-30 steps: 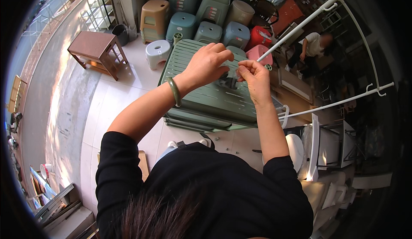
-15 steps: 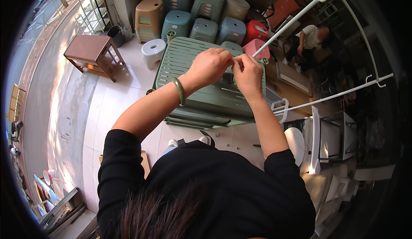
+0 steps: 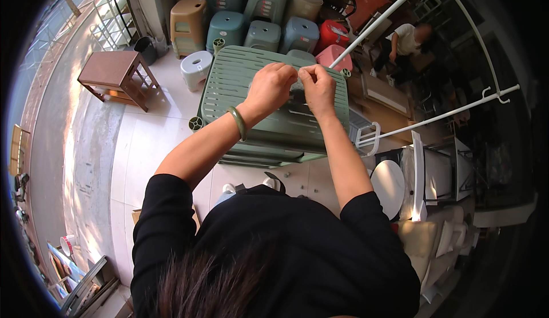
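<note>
Both my hands meet over a green slatted plastic rack [image 3: 226, 86], which has round open tube ends at its corners, such as the near-left tube end [image 3: 195, 124]. My left hand [image 3: 271, 88], with a green bangle [image 3: 237, 122] on its wrist, has its fingers bent into a pinch. Close beside it, my right hand [image 3: 318, 91] pinches with thumb and forefinger. Anything between the fingertips is too small or hidden to make out. A dark patch on the rack, whose kind I cannot tell, shows between the hands.
Stacked plastic stools [image 3: 226, 26] crowd behind the rack. A white stool [image 3: 196, 66] and a brown wooden table [image 3: 114, 69] stand to the left. A white pole frame [image 3: 440, 112] reaches across the right. Farther back is another person [image 3: 407, 41]. Small bits lie on the floor near my feet.
The view has shifted a little, so the rack sits further left and its near-left tube end shows fully. My hands stay close together, still pinching, with the fingertips slightly parted.
</note>
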A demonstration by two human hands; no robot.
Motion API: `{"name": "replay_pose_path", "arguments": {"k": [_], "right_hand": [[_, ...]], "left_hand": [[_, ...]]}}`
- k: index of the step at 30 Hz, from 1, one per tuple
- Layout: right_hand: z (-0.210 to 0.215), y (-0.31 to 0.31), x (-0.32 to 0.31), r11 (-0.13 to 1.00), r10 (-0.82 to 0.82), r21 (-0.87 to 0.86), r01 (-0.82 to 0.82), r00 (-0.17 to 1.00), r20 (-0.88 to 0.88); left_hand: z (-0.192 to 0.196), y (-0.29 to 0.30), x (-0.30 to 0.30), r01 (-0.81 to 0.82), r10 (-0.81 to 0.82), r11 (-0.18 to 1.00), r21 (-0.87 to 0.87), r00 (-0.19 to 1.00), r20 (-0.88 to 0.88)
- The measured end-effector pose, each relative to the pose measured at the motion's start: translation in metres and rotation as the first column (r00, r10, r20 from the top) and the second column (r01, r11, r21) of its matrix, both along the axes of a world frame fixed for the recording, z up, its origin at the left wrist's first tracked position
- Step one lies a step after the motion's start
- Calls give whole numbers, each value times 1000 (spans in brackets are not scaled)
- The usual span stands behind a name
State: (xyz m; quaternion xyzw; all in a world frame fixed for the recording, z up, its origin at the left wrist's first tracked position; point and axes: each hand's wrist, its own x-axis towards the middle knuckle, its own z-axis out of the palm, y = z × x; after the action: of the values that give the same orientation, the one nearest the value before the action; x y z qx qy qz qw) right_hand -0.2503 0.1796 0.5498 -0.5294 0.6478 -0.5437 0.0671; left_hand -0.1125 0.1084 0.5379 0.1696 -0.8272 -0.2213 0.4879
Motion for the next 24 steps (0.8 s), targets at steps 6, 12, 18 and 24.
{"name": "replay_pose_path", "arguments": {"k": [6,12,18,24], "right_hand": [[23,18,-10,942,202,167,-291,890,408],[27,25,-6,904,193,267,-335,875,444],[41,38,-8,852,322,87,-517,646,693],[34,37,4,933,117,185,-310,745,657]], "left_hand": [[3,-6,7,108,-105,973,202,994,-23],[14,-12,12,147,-144,960,238,989,-30],[25,-19,11,-32,30,995,-95,999,-20],[20,15,23,154,-191,893,422,981,44]]}}
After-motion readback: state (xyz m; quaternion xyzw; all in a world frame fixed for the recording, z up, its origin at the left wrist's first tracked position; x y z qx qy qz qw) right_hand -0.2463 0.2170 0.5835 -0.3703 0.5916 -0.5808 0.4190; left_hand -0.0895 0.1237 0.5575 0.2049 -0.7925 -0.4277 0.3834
